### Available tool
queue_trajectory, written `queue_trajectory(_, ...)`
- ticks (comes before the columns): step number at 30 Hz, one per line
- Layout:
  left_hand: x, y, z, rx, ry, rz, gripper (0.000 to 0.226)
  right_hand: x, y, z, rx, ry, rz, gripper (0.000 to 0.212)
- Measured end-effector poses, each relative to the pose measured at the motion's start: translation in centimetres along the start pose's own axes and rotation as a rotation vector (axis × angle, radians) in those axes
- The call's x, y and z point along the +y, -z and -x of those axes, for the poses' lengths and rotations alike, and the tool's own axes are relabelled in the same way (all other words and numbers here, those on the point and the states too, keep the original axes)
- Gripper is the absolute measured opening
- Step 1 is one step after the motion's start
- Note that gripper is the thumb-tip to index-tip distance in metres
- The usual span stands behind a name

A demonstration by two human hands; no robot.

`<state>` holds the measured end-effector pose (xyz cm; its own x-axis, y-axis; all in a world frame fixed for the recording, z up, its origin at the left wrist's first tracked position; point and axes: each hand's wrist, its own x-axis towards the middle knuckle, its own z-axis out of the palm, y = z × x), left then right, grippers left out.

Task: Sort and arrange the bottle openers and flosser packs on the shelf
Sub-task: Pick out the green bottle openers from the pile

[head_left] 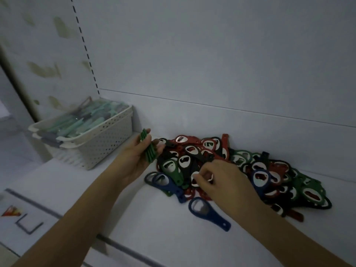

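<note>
– Left hand [138, 151] grips a green stack [148, 149]; right hand [213, 178] pinches one from the pile [250, 170] beneath it.
– Pick greens only, edges squared, basket [107, 139] beyond the left

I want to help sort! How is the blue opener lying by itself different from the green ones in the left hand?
The lone blue opener lies flat on the shelf, untouched; the green openers are gripped on edge in the left hand. The blue one is single; the green ones are a stacked bunch. Colours differ. Both appear to be the same kind of opener.
</note>
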<state>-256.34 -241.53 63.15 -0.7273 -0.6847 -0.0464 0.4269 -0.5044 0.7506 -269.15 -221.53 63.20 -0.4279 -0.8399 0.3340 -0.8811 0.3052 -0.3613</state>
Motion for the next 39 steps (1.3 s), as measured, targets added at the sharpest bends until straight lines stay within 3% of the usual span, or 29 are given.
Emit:
queue_trajectory(3,1.1,1.1,-0.5,0.011,0.006,-0.002,0.021,-3.1,-2.2,-1.2,-0.022,0.014,0.089,0.033)
queue_trajectory(10,1.8,3.4,-1.8,-0.014,0.113,-0.139,0.038,-5.2,-4.5,-3.6,-0.075,-0.09,0.331,0.028)
queue_trajectory(17,2.8,3.7,-4.5,-0.085,0.239,-0.179,0.042,-5.8,-4.2,-4.5,-0.187,-0.132,0.379,0.037)
queue_trajectory(22,2.4,3.9,-5.6,-0.116,0.169,0.02,0.039,-5.4,-4.8,-4.8,-0.057,-0.093,0.42,0.032)
queue_trajectory(27,2.2,4.5,-6.0,-0.115,0.143,0.14,0.039,-5.0,-6.2,-4.8,-0.026,0.068,0.616,0.052)
queue_trajectory(34,1.8,4.3,-5.7,-0.091,0.158,0.187,0.036,-6.1,-5.2,-6.2,0.197,-0.208,0.276,0.016)
queue_trajectory(39,1.6,4.2,-5.4,-0.114,0.193,0.146,0.032,-8.6,-6.3,-9.5,0.234,-0.152,0.156,0.016)
